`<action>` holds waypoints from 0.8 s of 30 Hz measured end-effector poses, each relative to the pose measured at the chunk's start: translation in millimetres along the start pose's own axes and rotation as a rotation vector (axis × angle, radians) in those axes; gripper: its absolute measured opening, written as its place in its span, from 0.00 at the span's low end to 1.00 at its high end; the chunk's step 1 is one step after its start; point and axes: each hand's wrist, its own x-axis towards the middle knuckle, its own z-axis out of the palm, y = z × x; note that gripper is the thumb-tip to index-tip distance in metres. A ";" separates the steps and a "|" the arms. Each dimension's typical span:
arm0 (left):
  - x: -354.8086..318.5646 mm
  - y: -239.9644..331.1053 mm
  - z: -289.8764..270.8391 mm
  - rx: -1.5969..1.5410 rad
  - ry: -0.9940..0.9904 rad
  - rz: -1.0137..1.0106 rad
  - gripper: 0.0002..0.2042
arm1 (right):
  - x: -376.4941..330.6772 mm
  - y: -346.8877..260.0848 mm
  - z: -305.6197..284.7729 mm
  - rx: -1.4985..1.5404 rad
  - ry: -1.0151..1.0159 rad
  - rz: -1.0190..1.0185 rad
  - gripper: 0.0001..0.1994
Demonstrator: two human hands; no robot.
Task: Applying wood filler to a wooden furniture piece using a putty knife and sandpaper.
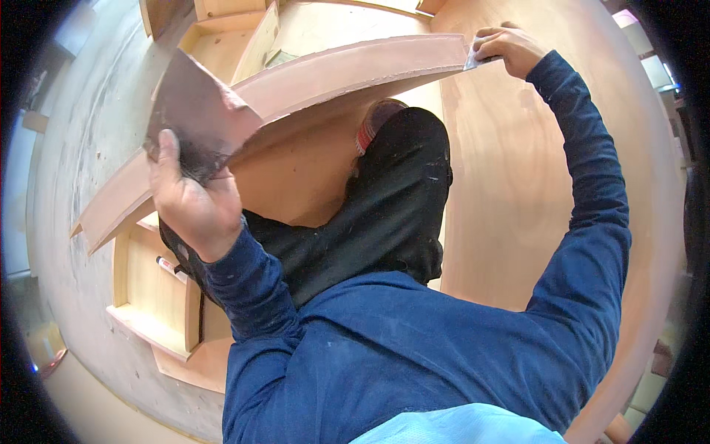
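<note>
**Two hands on a putty-coated shelf edge**

Where the blue sleeves rise from the lower edge, the person's trunk fills the near ground, with a black trouser leg (392,200) bent up above it toward the centre. At about nine o'clock from the centre the left hand (194,201) is clenched around the handle of a broad putty trowel (198,112), whose flat blade, smeared reddish-brown, tilts up toward eleven o'clock and overlaps the shelf edge. The front edge of the plywood shelf (347,70) runs as a long curved band from eight o'clock up to one o'clock, covered in the same reddish-brown filler. At its far end, near one o'clock, the right hand (509,49) pinches a small metal scraper (473,59) between fingers and thumb, the blade touching the end of the shelf edge. Below the left forearm, at eight o'clock, a marker pen (170,267) lies inside a lower compartment of the plywood cabinet (518,192). Beyond the shelf, toward twelve o'clock, further compartments of bare wood open, and a shoe with a red-striped cuff (376,122) shows just under the shelf edge.
</note>
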 end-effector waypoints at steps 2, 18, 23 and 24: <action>-3.0 -7.5 6.8 -0.007 -0.024 -0.044 0.15 | -0.2 -6.0 -7.9 0.124 0.209 0.007 0.28; -52.7 -53.1 45.8 -0.191 0.179 -0.377 0.16 | 55.4 -263.0 -16.3 0.912 0.985 -0.221 0.34; -47.6 -40.1 48.5 0.151 0.121 -0.148 0.15 | 46.2 -243.3 -3.9 0.629 0.912 -0.044 0.28; -45.2 -36.8 48.0 0.202 0.085 -0.113 0.14 | 42.1 -236.8 -3.3 0.547 0.895 0.019 0.27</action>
